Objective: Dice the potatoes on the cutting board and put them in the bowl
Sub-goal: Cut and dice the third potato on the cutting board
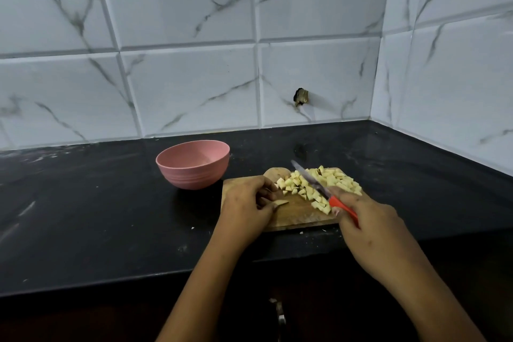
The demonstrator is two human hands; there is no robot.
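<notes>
White marble-look wall tiles (188, 86) with grey veins rise behind a black, dusty surface (83, 216). A dark stub (301, 96) juts from one tile. Right of it, a side wall (444, 78) forms a corner. The light is dim.

your view is dim and cool-toned. the tiled wall (194, 86) catches most of the light and reads pale grey-blue, with a faint sheen on the right-hand tiles. the black counter (83, 203) swallows detail and gives back only dull streaks. the knife (311, 179) blade is smeared by motion blur. the potato slice (281, 203) is soft-edged. tile lines bow toward the frame edges. below the counter edge all is near black.
</notes>
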